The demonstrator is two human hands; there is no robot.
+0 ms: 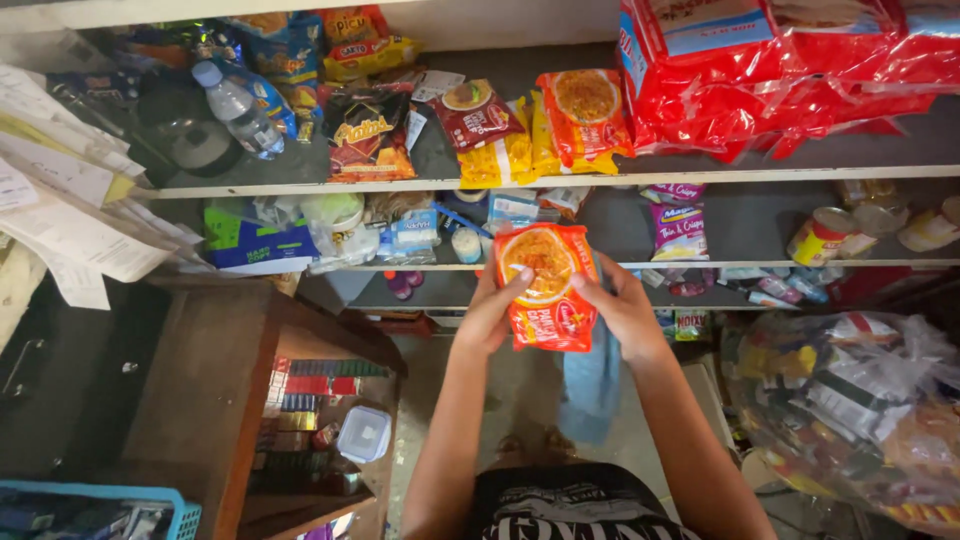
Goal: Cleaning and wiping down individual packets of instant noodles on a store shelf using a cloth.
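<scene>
Both hands hold one orange-and-red noodle packet upright in front of the shelves. My left hand grips its left edge, thumb on the front. My right hand grips its right edge. More noodle packets of the same kind lie on the top shelf, beside yellow packets and a dark snack bag. The held packet hangs level with the second shelf, apart from it.
Big red plastic-wrapped bundles fill the top right. A water bottle, cans, a pink snack bag and small goods sit on the shelves. Papers hang left. A wooden counter and a clear bag of goods flank me.
</scene>
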